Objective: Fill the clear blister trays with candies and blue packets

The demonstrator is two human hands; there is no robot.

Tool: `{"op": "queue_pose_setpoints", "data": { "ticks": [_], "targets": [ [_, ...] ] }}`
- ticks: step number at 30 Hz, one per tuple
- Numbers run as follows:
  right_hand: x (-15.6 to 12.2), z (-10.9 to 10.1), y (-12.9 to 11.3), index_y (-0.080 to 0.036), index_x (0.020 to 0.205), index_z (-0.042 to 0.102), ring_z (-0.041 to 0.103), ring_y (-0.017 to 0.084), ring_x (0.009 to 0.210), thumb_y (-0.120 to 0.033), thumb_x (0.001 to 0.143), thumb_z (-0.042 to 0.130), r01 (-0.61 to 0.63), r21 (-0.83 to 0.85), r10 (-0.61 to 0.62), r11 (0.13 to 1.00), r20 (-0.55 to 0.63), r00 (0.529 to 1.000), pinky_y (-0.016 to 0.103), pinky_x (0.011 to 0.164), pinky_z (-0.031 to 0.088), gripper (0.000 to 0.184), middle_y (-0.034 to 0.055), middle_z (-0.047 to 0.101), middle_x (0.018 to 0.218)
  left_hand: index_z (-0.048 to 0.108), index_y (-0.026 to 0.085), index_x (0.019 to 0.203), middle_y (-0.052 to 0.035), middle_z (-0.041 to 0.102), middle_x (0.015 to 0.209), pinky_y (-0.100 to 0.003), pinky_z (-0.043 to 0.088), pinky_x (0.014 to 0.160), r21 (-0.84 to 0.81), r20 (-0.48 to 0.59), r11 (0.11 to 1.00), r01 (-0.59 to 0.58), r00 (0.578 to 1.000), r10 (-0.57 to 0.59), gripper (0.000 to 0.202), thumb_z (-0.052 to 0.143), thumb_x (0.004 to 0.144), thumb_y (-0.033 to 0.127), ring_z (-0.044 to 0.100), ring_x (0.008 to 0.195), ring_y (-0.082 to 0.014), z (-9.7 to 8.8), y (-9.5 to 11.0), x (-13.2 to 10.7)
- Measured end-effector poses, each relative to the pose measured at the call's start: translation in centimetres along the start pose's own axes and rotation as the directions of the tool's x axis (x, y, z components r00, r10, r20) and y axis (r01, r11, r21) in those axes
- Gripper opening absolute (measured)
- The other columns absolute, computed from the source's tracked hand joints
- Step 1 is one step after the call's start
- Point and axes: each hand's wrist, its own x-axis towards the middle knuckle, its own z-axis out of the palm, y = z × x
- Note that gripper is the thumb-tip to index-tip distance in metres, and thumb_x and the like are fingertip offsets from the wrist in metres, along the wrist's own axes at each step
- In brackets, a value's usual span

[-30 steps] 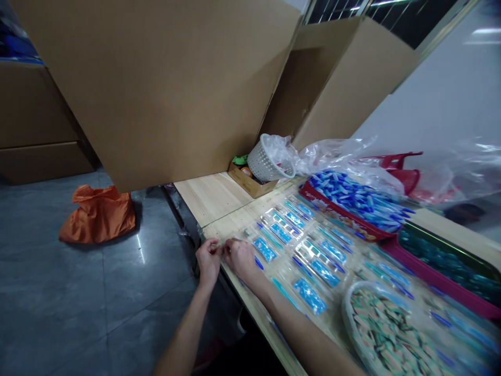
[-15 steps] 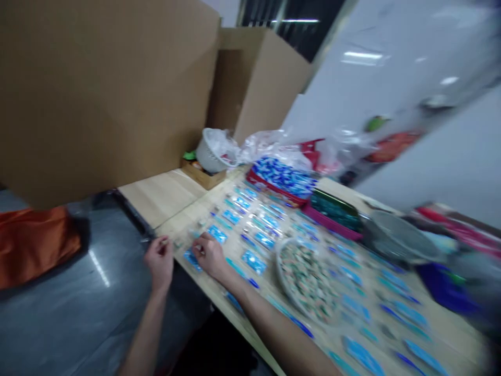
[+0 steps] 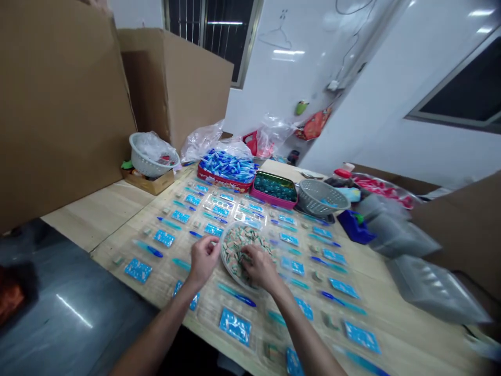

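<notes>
My right hand [image 3: 260, 269] reaches into a round transparent bowl [image 3: 226, 261], its fingers down among small green-and-tan pieces [image 3: 245, 245]. My left hand [image 3: 203, 260] rests curled against the bowl's near left rim, and anything inside its fingers is hidden. Around both hands, on a pale wooden table [image 3: 105, 214], lie rows of blue blister cards [image 3: 235, 326] and blue-and-teal plastic sticks [image 3: 237, 295].
Large cardboard boxes [image 3: 62, 104] stand at the left. Behind the cards are a white basket [image 3: 151, 162], a red tin of blue pieces [image 3: 227, 169], a pink tray [image 3: 274, 189] and a grey colander [image 3: 321, 198]. Plastic bags [image 3: 430, 290] lie at the right.
The view has swung right and lifted, showing more of the table. Both hands have moved from the table's near edge to the bowl, and my right hand has entered it.
</notes>
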Motion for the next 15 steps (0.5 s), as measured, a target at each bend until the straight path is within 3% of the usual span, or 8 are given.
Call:
{"op": "queue_pose_setpoints", "data": {
  "ticks": [3, 6, 11, 15],
  "targets": [
    [0.4, 0.5, -0.2, -0.015, 0.115, 0.058, 0.057, 0.024, 0.1, -0.008, 0.07, 0.054, 0.078, -0.106, -0.073, 0.991, 0.047, 0.996, 0.03, 0.084, 0.039, 0.045, 0.0114, 0.064, 0.107, 0.066, 0.016, 0.078, -0.0033, 0.067, 0.068, -0.021, 0.045, 0.052, 0.001, 0.087, 0.998, 0.06, 0.994, -0.059, 0.014, 0.059, 0.074, 0.028, 0.06, 0.055, -0.0133, 2.8, -0.6, 0.4],
    [0.9, 0.8, -0.6, -0.013, 0.113, 0.057, 0.058, 0.024, 0.098, -0.014, 0.073, 0.054, 0.053, -0.108, -0.051, 0.993, 0.019, 0.999, 0.029, 0.08, 0.038, 0.039, 0.0122, 0.065, 0.107, 0.066, 0.015, 0.08, -0.0035, 0.067, 0.066, -0.021, 0.046, 0.053, 0.031, 0.132, 0.995, 0.096, 0.986, -0.099, 0.018, 0.059, 0.075, 0.031, 0.062, 0.057, -0.0145, 4.2, -1.4, 0.7],
    [1.9, 0.8, -0.4, -0.016, 0.1, 0.062, 0.061, 0.021, 0.086, -0.016, 0.079, 0.051, -0.04, -0.025, 0.04, 0.999, -0.004, 0.999, 0.026, 0.069, 0.036, 0.024, 0.0085, 0.069, 0.092, 0.065, 0.015, 0.079, -0.0014, 0.063, 0.059, -0.02, 0.044, 0.048, 0.085, 0.155, 0.988, 0.126, 0.978, -0.138, 0.019, 0.058, 0.075, 0.032, 0.061, 0.052, -0.0139, 4.6, -1.7, 0.6],
    [2.5, 0.8, -0.5, -0.017, 0.091, 0.065, 0.062, 0.02, 0.079, -0.014, 0.077, 0.052, -0.127, 0.039, 0.129, 0.991, -0.037, 0.991, 0.025, 0.063, 0.033, 0.02, 0.0064, 0.07, 0.081, 0.065, 0.015, 0.078, -0.0023, 0.065, 0.063, -0.022, 0.047, 0.052, 0.088, 0.154, 0.989, 0.12, 0.979, -0.132, 0.014, 0.059, 0.074, 0.028, 0.061, 0.054, -0.014, 4.5, -1.9, 0.7]
  ]
}}
